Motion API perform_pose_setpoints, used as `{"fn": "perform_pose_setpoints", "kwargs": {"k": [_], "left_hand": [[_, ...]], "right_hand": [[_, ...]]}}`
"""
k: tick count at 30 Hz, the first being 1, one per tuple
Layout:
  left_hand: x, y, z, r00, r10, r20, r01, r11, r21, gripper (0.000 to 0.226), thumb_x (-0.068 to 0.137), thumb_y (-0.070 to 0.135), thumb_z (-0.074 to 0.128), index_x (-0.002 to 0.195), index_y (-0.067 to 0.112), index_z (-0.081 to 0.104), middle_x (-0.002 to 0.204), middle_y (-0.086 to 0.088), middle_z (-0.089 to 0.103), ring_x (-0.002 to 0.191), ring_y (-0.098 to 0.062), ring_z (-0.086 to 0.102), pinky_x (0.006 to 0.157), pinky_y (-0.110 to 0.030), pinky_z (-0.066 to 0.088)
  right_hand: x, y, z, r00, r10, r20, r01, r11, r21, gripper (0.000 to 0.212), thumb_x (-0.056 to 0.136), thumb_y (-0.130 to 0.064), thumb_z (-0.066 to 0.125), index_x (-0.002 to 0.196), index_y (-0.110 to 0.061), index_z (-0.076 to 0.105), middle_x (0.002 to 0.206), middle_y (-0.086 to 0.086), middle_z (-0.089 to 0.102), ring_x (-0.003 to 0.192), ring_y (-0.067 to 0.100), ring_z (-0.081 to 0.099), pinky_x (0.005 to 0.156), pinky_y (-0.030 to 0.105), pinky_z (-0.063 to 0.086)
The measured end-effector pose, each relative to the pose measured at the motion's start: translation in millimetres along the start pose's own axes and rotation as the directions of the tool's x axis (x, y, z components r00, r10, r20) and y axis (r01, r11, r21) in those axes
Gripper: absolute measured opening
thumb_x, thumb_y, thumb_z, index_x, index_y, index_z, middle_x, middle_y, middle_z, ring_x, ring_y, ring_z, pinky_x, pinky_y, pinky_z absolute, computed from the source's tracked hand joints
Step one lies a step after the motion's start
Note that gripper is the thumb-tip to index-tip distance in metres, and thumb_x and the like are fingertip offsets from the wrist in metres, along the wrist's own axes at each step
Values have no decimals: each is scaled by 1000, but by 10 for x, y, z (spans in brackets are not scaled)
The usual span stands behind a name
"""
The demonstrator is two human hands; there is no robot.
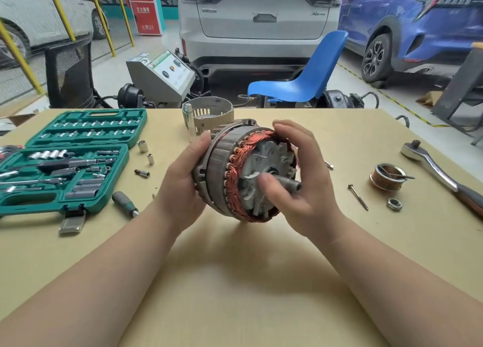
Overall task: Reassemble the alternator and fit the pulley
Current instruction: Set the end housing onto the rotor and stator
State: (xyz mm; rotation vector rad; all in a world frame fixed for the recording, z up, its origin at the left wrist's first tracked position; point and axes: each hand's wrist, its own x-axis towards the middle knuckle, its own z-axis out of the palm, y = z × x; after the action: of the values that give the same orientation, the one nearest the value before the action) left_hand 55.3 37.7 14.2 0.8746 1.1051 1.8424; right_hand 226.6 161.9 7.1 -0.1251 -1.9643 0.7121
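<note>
Holding alternator body (235,169) above the table (235,281): left hand (183,179) gripping its housing, right hand (300,179) curling round the winding end. Risk: pinching copper windings (235,174); pulley (386,177) lying well apart.

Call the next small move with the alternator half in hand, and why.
Probably fetch the other housing half standing behind and cap the open side. Both hands, left hand and right hand, hold the stator assembly with copper windings and shaft exposed; the pulley and nut wait on the table.
</note>
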Motion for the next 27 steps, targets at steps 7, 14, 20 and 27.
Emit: {"fn": "perform_pose_setpoints", "kwargs": {"k": [7, 14, 20, 27], "left_hand": [[30, -75, 68, 991, -11, 132, 31, 988, -150, 47, 112, 41, 41, 129, 17, 78, 121, -6, 79, 113, -25, 75, 93, -37, 60], [-23, -145, -16, 998, 51, 31, -43, 976, -216, 47, 111, 41, 40, 124, 19, 79, 120, -5, 79, 115, -24, 74, 96, -38, 59], [-23, -161, -70, 1000, 23, -2, -23, 987, -158, 47, 98, 51, 60, 126, 17, 78, 123, -12, 76, 120, -33, 69, 116, -61, 42], [-22, -128, -7, 994, -96, 47, 107, 915, -390, 74, 91, 68, 62, 140, 14, 70, 139, -14, 70, 129, -32, 68, 101, -45, 58]], "right_hand": [[-72, -62, 25, 980, 70, -186, -97, 985, -143, 44, 97, -34, 62, 138, -16, 64, 130, 4, 53, 125, 29, 52, 105, 51, 46], [7, -224, 127, 917, 362, -168, -354, 932, 75, 43, 92, -46, 72, 133, -37, 69, 124, -6, 55, 125, 19, 56, 101, 45, 52], [14, -291, 148, 927, 363, -92, -356, 930, 89, 50, 91, -57, 62, 130, -26, 71, 132, -7, 58, 132, 18, 54, 106, 35, 49], [-11, -366, 267, 935, 313, -164, -293, 947, 134, 55, 82, -51, 77, 128, -22, 67, 138, -1, 56, 134, 19, 53, 105, 25, 48]]}}
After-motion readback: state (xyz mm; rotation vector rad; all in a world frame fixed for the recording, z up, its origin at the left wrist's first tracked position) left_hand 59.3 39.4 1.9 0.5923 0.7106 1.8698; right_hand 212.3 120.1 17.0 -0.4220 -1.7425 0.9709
